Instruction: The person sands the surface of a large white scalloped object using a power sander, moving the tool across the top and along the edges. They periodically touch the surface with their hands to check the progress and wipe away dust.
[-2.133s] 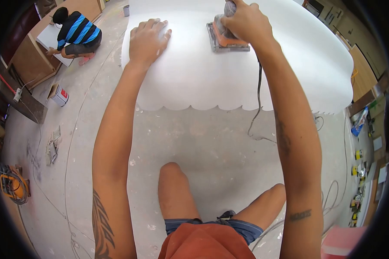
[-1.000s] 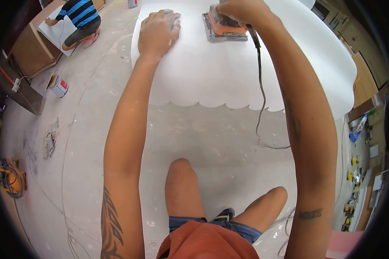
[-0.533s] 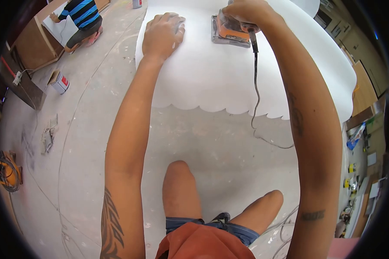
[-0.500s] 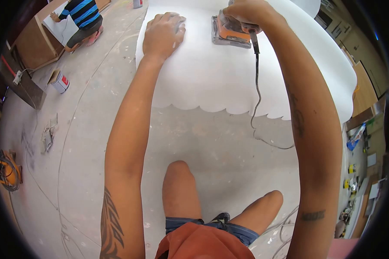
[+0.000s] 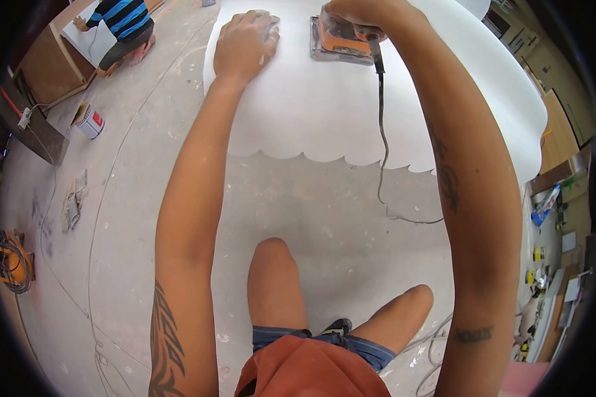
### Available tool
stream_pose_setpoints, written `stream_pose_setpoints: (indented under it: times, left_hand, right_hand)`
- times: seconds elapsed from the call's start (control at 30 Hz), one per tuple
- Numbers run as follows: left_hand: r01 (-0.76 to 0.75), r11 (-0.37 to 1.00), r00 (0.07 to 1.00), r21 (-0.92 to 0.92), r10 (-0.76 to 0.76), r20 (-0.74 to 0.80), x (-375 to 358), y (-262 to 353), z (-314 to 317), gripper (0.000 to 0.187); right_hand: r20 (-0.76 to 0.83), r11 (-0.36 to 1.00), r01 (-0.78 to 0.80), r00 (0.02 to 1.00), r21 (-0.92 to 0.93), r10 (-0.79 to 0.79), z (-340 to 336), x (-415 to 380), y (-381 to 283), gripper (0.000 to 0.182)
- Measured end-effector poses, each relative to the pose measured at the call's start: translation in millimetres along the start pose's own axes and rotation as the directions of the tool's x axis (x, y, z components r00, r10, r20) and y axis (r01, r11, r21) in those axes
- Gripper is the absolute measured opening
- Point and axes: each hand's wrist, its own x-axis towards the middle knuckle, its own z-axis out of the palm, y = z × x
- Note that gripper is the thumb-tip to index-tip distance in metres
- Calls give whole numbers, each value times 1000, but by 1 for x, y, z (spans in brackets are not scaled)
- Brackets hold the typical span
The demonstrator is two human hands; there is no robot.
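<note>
A large white panel (image 5: 298, 112) with a scalloped near edge spans the upper middle of the head view. My left hand (image 5: 247, 45) rests on its left part, palm down, with pale dust on the fingers. To the right, my right hand (image 5: 361, 14) grips an orange electric sander (image 5: 341, 41) from above. The sander's flat dark base lies against the white surface. From its back a black power cord (image 5: 382, 126) runs down past the scalloped edge. My right fingers are partly cut off by the top of the view.
A person in a striped shirt (image 5: 124, 20) kneels by a wooden cabinet (image 5: 43, 59) at upper left. A paint can (image 5: 89, 121), a grey rag (image 5: 74, 202) and an orange machine (image 5: 12, 261) are on the floor. Loose cables (image 5: 437, 351) lie at lower right.
The sander and my right hand have slid a little left across the white panel. My left hand keeps its place on it. The whole view has shifted slightly.
</note>
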Motion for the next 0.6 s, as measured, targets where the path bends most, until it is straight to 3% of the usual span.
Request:
stream_pose_setpoints:
  times: [0.03,0.1,0.2,0.4,0.47,0.53,0.6]
  left_hand:
    - [11,1000,1000,-20,-11,0,0,0,-1,28]
    - [23,999,1000,-45,-22,8,-1,1,0,28]
    - [23,1000,1000,-15,-23,-10,0,-1,3,28]
    - [48,998,999,-31,-49,-15,1,2,0,28]
    - [-18,1000,999,8,18,-36,1,-1,3,27]
    - [5,999,1000,-33,-6,-10,2,-2,0,26]
    - [39,997,999,-71,-39,14,1,-1,-3,26]
  right_hand:
    - [-1,1000,0,1000,4,0,1,-6,2,58]
    - [-78,977,145,984,-156,-158,5,-18,11,58]
    - [-134,956,118,978,-268,-158,18,-20,17,59]
    - [-191,977,78,975,-197,-117,18,2,12,56]
    - [-205,978,75,972,-193,-115,21,28,14,55]
    - [-360,978,23,928,-206,-98,31,53,18,56]
    - [-392,977,3,916,-212,-88,38,55,17,57]
